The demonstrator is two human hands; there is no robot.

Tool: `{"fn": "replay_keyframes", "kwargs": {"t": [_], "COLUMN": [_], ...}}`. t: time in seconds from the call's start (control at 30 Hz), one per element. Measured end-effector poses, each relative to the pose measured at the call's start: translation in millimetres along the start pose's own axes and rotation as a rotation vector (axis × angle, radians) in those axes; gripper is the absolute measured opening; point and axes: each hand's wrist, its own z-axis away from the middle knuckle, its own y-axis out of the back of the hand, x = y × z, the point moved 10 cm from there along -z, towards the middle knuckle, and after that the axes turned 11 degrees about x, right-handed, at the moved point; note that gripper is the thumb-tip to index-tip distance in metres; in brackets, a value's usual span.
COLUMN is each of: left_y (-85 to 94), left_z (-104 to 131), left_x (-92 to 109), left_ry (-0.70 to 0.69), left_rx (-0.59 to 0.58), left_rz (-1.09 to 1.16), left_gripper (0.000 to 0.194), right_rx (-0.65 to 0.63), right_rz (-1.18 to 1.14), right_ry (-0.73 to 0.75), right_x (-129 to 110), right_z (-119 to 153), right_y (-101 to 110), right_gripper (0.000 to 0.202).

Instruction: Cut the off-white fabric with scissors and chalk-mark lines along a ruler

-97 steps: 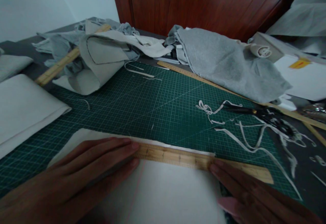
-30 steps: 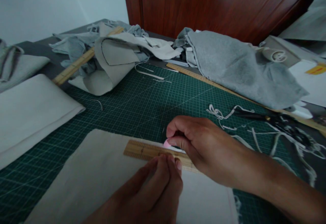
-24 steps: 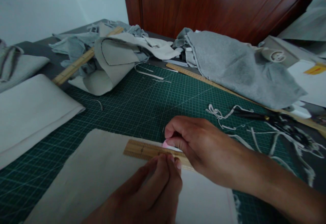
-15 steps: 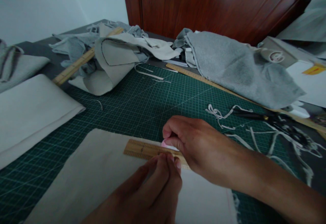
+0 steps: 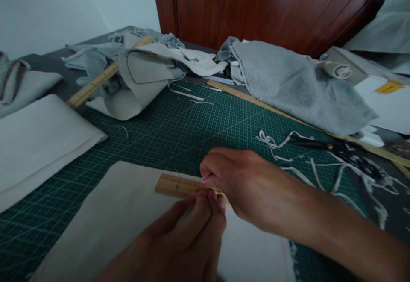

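Observation:
A pale fabric piece (image 5: 128,213) lies flat on the green cutting mat (image 5: 150,141). Across its far edge rests a short wooden ruler (image 5: 171,186). My left hand (image 5: 185,230) has its fingers bunched together, the tips pressing on the ruler's middle. Just beyond it, my right hand (image 5: 230,179) is closed in a pinch at the ruler's far edge. Between its thumb and fingers a sliver of a small pink piece (image 5: 205,180) shows; the rest is hidden by the hand. The ruler's right end is covered by my hands.
Black scissors (image 5: 339,147) lie among white fabric strips (image 5: 272,141) at the right. Folded white cloth (image 5: 48,141) sits at the left. A rolled pattern piece (image 5: 144,77), a grey cloth (image 5: 288,81) and a long wooden ruler (image 5: 253,98) lie along the back.
My right hand has shifted slightly left along the ruler and turned a little, covering more of the pink piece. My left hand has stayed nearly in place on the ruler.

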Motion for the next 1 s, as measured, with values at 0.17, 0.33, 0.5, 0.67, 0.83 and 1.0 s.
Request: {"fn": "replay_keyframes", "kwargs": {"t": [0.17,0.33,0.5,0.67,0.83,1.0], "left_y": [3.4,7.9,7.4,9.0,9.5,4.0], "left_z": [-4.0,-8.1,-9.3,-5.7,-8.7,-6.6], "left_x": [-0.5,1.6,-0.4,0.5,-1.6,1.9], "left_ry": [0.019,0.018,0.009,-0.045,0.003,-0.024], "left_rx": [-0.012,0.001,-0.001,0.031,0.008,-0.063], "left_rz": [-0.011,0.0,-0.022,-0.022,-0.008,-0.012], "left_gripper": [0.042,0.038,0.041,0.042,0.043,0.035], "right_rx": [0.021,0.042,0.049,0.068,0.06,0.069], "right_rz": [-0.01,-0.011,-0.028,-0.027,-0.005,0.038], "right_ry": [0.014,0.014,-0.004,0.002,-0.013,0.07], "right_x": [2.1,5.4,10.6,12.5,13.8,0.6], "right_z": [6.4,13.6,22.0,28.6,28.2,19.5], "right_y": [1.5,4.2,5.6,7.6,6.5,5.8], "right_gripper": [0.015,0.022,0.027,0.028,0.029,0.03]}}
